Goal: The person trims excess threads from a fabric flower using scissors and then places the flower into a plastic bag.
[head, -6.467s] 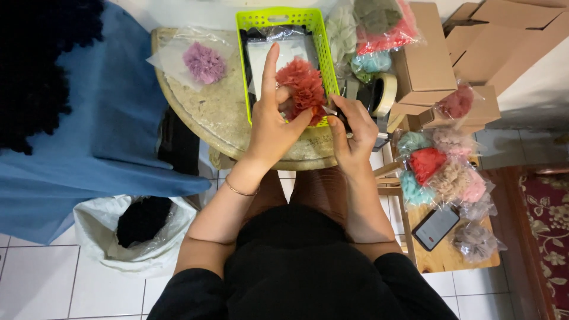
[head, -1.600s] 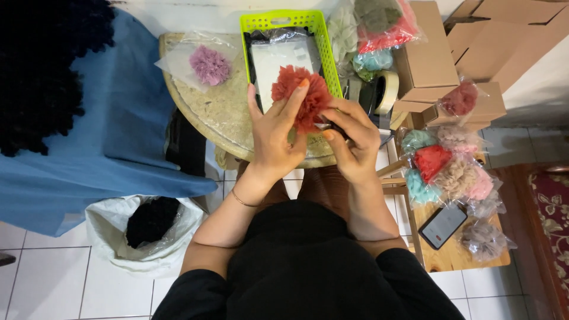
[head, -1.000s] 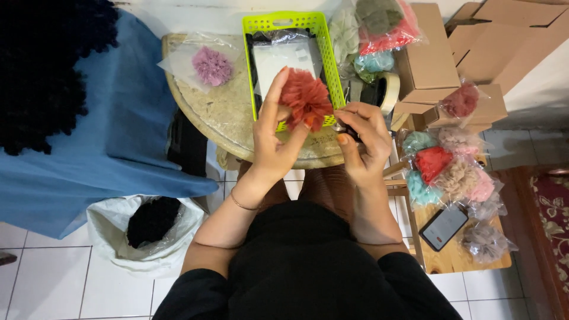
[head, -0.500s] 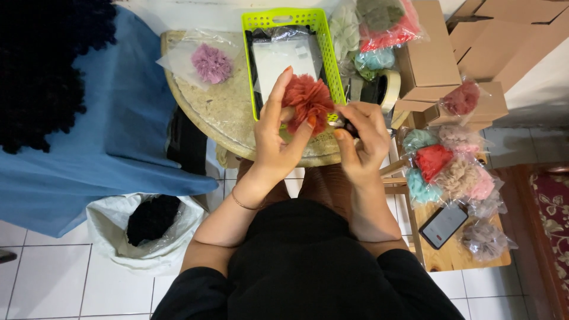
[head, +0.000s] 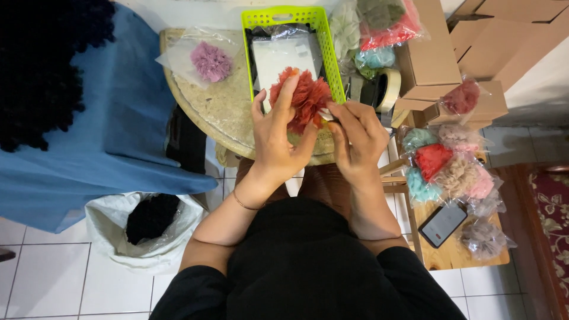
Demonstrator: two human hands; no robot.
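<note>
A red ruffled fabric flower (head: pixel 306 99) is held above the near rim of the round surface (head: pixel 228 109), the left hand (head: pixel 277 137) fingers clamped behind it for support. The right hand (head: pixel 357 141) fingers are pinched together at its base. Open room lies left; a green basket (head: pixel 329 53) crowds behind.

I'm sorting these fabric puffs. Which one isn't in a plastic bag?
The rust-red puff held in the left hand, with the right hand touching it. The pink puff and the others are all bagged.
</note>
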